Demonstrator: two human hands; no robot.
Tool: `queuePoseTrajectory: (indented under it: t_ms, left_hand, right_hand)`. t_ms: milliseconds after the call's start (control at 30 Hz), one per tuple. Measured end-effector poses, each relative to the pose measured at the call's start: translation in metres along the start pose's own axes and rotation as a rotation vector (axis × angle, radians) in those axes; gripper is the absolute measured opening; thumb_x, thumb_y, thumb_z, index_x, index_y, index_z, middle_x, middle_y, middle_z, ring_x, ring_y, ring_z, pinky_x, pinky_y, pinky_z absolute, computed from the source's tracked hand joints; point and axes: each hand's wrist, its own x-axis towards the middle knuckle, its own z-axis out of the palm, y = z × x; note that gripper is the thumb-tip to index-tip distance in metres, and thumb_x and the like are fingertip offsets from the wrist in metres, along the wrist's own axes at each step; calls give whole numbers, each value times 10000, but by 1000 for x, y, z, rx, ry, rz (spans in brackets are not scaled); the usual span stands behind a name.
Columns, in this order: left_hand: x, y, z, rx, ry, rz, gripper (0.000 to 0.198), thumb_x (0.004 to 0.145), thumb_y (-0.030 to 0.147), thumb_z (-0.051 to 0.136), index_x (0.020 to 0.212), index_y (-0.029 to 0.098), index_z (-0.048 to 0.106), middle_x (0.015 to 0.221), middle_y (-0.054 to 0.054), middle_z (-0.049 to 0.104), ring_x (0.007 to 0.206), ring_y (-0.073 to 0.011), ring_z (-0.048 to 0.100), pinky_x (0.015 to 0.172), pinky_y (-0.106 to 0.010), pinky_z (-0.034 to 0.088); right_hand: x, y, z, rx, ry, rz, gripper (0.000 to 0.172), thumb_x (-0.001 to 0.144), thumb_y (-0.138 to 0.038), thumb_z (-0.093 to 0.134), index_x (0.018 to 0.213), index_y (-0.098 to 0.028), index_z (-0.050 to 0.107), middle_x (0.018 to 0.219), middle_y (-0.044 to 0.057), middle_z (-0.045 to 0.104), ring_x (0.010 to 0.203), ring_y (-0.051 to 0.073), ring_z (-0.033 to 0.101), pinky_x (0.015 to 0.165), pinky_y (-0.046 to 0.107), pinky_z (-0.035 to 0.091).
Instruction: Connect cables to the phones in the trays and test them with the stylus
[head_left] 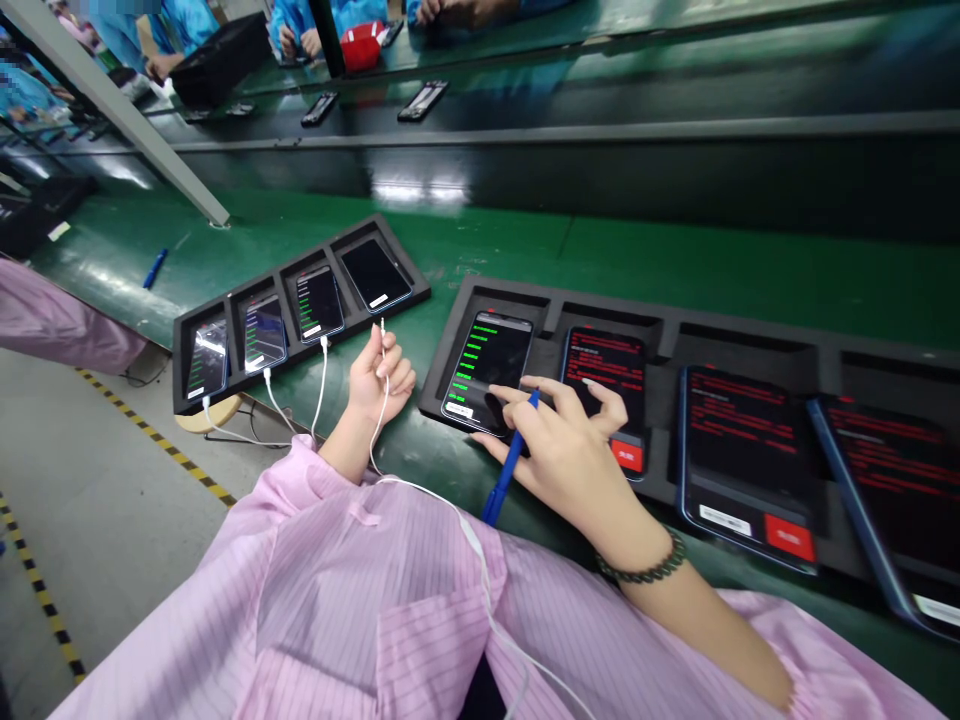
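My left hand (377,378) is closed around a white cable (383,345), its plug end pointing up toward the left black tray (187,400). My right hand (566,440) grips a blue pen (510,465) and rests on the right black tray (442,395), fingertips at the lower edge of a phone with green text (487,365). Beside it lies a phone with red text (606,372), partly under my fingers. Both arms wear pink striped sleeves.
The left tray holds several phones, three with white cables plugged in. Two more red-screen phones (739,440) lie in the right tray. A blue pen (155,268) lies on the green bench. Beyond runs a dark conveyor with phones; people in blue sit across. A pink sleeve (52,320) is at left.
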Motion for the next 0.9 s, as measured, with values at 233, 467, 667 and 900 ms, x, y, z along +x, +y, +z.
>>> queuePoseTrajectory:
  t_ms: [233, 467, 667, 900]
  left_hand:
    - [5, -6, 1, 112, 85, 116, 416, 1012, 291, 489, 626, 152, 557, 403, 86, 437, 229, -9, 273, 287, -129, 190]
    - [-7, -13, -2, 301, 26, 200, 267, 613, 105, 882, 585, 133, 617, 523, 17, 673, 374, -83, 593, 349, -107, 380]
    - [-57, -24, 4, 522, -538, -177, 408, 624, 427, 893, 819, 114, 718, 640, -62, 716, 474, -204, 687, 358, -202, 470]
    - [-63, -82, 13, 804, -729, -763, 396, 907, 519, 598, 793, 141, 590, 483, -33, 624, 311, -113, 530, 315, -157, 342]
  right_hand:
    - [1, -1, -4, -10, 52, -46, 229, 977, -359, 516, 816, -204, 565, 988, 67, 756, 1058, 273, 599, 1014, 471, 195]
    - [-6, 15, -23, 3, 104, 3, 223, 946, -435, 543, 964, -218, 592, 984, 83, 735, 1037, 286, 609, 1001, 475, 237]
    - [-22, 55, -74, 57, 1, 120, 415, 942, -571, 456, 1135, -224, 577, 896, 80, 676, 854, 274, 627, 863, 438, 388]
    - [1, 93, -97, 122, -319, 277, 464, 883, -682, 454, 923, -230, 552, 955, 120, 691, 859, 302, 644, 744, 416, 473]
